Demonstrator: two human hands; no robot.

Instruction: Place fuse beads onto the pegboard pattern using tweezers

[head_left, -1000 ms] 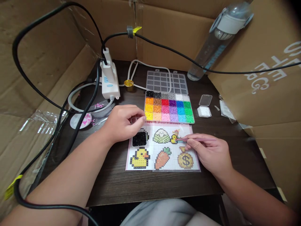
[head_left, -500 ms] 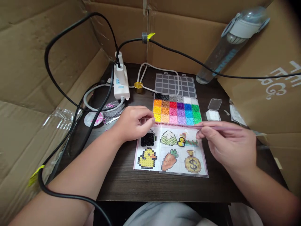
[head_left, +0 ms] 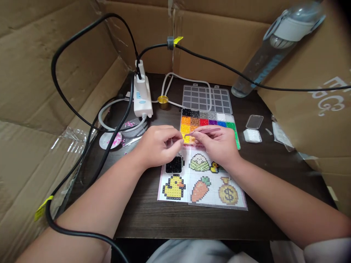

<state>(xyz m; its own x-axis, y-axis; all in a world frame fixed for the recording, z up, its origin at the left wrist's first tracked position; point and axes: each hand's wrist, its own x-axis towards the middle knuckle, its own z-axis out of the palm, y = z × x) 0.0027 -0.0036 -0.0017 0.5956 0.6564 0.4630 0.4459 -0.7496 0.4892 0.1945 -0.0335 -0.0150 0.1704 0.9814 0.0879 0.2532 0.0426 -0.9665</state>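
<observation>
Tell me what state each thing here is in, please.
Left hand, curled
Right hand, holding tweezers
Bead case lid, open
Black bead box, filled
White-filled box lid, open
Pattern sheet, lying flat
Bottle, capped
Power strip, plugs inserted
Gold cup, upright

Dark wood-grain desk (head_left: 153,219): bare front strip, room to pass between forearms. Left hand (head_left: 164,145) and right hand (head_left: 221,147) block the near side of the multicoloured plastic bead box (head_left: 237,135). Thick black looped cable (head_left: 53,62) obstructs left.
</observation>
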